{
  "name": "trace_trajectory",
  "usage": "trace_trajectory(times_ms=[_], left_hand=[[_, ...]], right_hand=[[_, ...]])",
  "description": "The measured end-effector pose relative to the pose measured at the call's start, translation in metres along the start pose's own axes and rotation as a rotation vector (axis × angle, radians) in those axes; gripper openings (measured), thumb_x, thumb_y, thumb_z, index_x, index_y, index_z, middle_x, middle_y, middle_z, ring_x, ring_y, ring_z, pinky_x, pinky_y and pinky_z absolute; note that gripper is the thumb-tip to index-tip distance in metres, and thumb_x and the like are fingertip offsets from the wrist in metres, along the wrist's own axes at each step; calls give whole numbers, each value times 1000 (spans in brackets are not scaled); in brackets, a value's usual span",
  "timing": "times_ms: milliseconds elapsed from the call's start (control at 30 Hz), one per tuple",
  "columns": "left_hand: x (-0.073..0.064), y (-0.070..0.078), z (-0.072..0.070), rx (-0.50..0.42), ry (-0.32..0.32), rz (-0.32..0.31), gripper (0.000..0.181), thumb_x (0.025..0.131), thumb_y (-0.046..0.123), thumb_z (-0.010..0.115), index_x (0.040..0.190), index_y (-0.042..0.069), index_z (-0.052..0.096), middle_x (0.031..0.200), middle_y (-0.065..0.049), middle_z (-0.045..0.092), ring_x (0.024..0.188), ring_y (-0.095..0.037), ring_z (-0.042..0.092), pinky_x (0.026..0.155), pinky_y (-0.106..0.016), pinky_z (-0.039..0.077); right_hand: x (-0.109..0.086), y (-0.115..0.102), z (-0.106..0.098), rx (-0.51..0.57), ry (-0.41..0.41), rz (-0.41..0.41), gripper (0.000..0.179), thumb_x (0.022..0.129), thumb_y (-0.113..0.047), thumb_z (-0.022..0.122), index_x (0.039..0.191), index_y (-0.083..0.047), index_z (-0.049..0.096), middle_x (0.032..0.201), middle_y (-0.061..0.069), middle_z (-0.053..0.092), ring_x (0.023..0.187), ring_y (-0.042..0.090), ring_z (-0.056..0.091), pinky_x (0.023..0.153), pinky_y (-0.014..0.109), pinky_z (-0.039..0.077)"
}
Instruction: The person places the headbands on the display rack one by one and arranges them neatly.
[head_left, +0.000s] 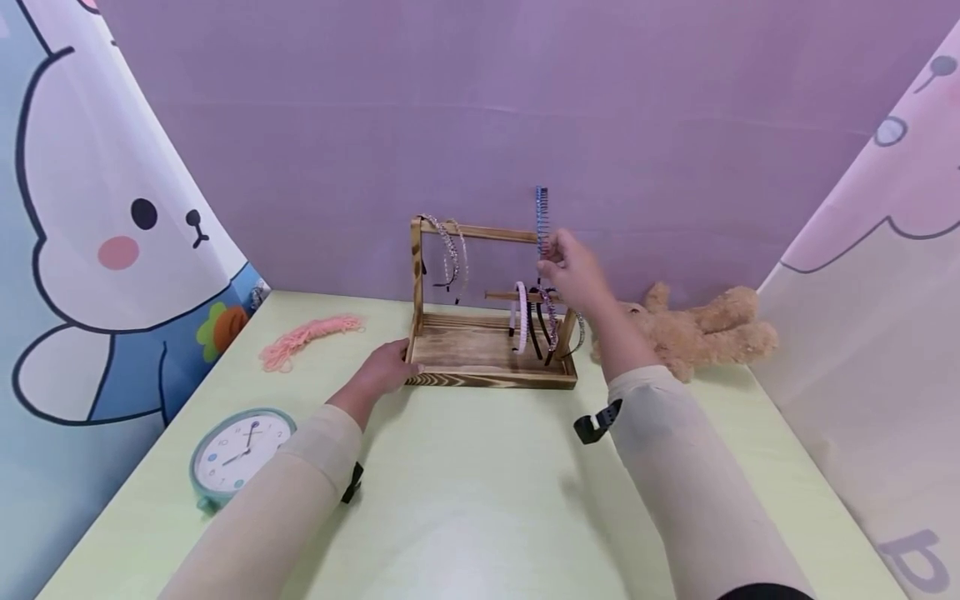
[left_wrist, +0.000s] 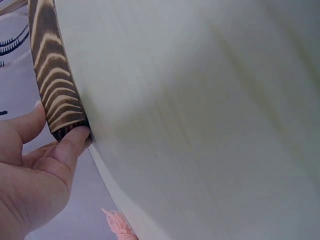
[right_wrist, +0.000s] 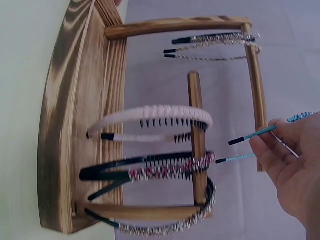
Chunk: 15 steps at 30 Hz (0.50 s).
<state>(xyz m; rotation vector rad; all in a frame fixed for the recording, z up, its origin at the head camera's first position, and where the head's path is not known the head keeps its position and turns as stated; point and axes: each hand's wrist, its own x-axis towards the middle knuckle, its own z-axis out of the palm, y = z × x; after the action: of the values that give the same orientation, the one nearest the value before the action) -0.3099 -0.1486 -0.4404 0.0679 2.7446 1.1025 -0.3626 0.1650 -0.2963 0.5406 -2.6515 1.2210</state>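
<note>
A wooden headband stand (head_left: 491,381) sits on the table. My left hand (head_left: 384,367) grips the left end of its base, thumb and fingers on either side of the corner (left_wrist: 67,122). My right hand (head_left: 573,271) pinches a blue beaded headband (head_left: 542,208) near its tips, beside the right end of the upper bar; in the right wrist view the black tips (right_wrist: 237,141) stick out past the fingers. Sparkly headbands (head_left: 450,254) hang at the upper bar's left. On the lower bar hang a pale pink headband (right_wrist: 160,112), dark jewelled ones (right_wrist: 172,169) and a silvery one (right_wrist: 165,230).
A bundle of pink yarn (head_left: 307,340) lies left of the stand, and a round green-rimmed clock (head_left: 243,450) is nearer on the left. To the right, behind my right forearm, lies a tan plush toy (head_left: 697,329). A purple wall (head_left: 337,167) closes off the back.
</note>
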Motion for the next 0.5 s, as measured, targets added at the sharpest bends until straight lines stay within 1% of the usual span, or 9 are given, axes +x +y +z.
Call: trace_trajectory(times_ms=[100,233,433,500], left_hand=[[0,0,0,0,2,-4,67,99,24,57,154,1,25,152,-26,38,139,-44,35,116,-56,29],[0,0,0,-5,3,-9,68,100,24,57,154,0,24,151,-26,38,139,-45,36,116,-56,28],[-2,1,0,-17,-3,-17,69,100,24,56,154,0,22,150,-27,39,138,-44,38,115,-55,31],[-2,1,-1,-13,-5,-17,69,100,24,56,154,-1,22,150,-27,40,137,-44,39,115,-55,32]], right_hand=[[3,-6,9,29,-20,-15,14,98,-12,58,105,-10,47,104,10,59,98,27,60,81,40,53],[7,-10,23,39,-49,-30,14,99,-12,57,106,-10,46,106,10,58,100,27,60,82,41,52],[15,-11,42,77,-84,-43,14,99,-10,57,110,-11,49,109,9,58,103,24,59,85,41,53],[16,-9,47,70,-88,-47,13,99,-10,57,109,-11,49,109,8,59,102,23,60,84,40,53]])
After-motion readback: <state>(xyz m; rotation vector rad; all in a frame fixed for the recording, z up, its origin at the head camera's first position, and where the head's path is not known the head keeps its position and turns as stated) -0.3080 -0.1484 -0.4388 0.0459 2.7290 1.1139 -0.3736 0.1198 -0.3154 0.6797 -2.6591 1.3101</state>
